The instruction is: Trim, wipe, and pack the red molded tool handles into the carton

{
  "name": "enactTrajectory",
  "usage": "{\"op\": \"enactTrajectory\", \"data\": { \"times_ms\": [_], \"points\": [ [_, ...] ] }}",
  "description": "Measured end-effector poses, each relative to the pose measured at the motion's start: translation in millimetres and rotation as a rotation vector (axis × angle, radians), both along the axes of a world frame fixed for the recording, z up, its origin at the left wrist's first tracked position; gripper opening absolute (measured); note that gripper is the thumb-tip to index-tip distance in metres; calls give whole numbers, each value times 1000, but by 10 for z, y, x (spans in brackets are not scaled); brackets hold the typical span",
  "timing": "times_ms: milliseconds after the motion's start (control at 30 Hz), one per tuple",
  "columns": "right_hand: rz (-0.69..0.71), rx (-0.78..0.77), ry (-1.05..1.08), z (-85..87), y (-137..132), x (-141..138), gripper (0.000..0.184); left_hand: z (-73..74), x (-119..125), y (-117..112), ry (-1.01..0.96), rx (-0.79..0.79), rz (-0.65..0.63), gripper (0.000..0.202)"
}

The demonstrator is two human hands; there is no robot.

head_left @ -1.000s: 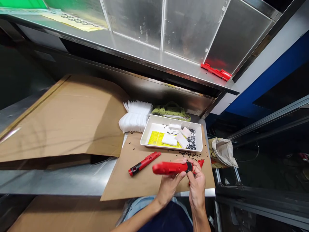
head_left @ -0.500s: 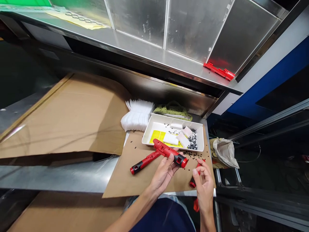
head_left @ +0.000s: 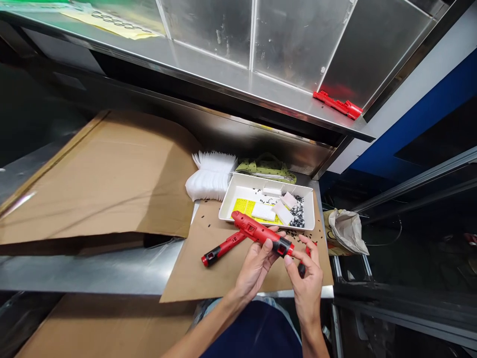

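Note:
My left hand (head_left: pixel 257 263) is wrapped round a red tubular plastic housing (head_left: pixel 257 231) with a black section near its right end. At that right end, the thumb and index finger of my right hand (head_left: pixel 307 276) touch the housing; its other fingers are raised and curled. Whether something small lies between those fingertips is hidden. A second red and black housing (head_left: pixel 223 248) rests on the cardboard sheet (head_left: pixel 197 283), partly behind the held one. Another red and black piece (head_left: pixel 301 269) lies mostly hidden behind my right hand.
Behind my hands stands a white tray (head_left: pixel 225 211) with white blocks, yellow sheets and small black parts. Loose black bits dot the cardboard. A white stack (head_left: pixel 212 176) and a green bag (head_left: pixel 266 169) are behind. Red parts (head_left: pixel 337 104) lie on the metal shelf (head_left: pixel 238 89).
My right hand has moved left, bringing its thumb and index finger to the end of the housing. My left hand keeps its hold, with the housing slightly shifted.

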State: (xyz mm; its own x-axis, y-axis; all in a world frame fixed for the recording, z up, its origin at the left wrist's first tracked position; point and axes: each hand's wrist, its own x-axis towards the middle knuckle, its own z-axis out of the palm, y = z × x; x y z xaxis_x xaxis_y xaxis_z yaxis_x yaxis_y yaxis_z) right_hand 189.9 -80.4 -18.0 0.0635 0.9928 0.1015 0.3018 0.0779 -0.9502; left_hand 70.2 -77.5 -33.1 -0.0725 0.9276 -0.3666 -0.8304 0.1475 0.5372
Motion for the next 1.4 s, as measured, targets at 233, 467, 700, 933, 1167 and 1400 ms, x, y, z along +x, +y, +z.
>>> {"op": "enactTrajectory", "data": {
  "times_ms": [233,467,700,933,1167,1400],
  "points": [
    [-5,-97,168,-144,78,-39,26,-63,93,-24,17,27,10,70],
    [8,-207,337,-104,94,-42,32,-104,128,-19,14,45,-3,60],
    [6,-241,354,-91,98,16,32,-95,154,-28,24,16,-17,56],
    [63,-249,373,-109,101,38,32,-98,178,-35,92,52,-25,57],
    [38,-222,411,-182,87,7,31,-167,212,-58,257,98,30,55],
    [-43,-171,211,-158,69,-28,18,-203,234,-102,341,130,147,47]
  ]
}}
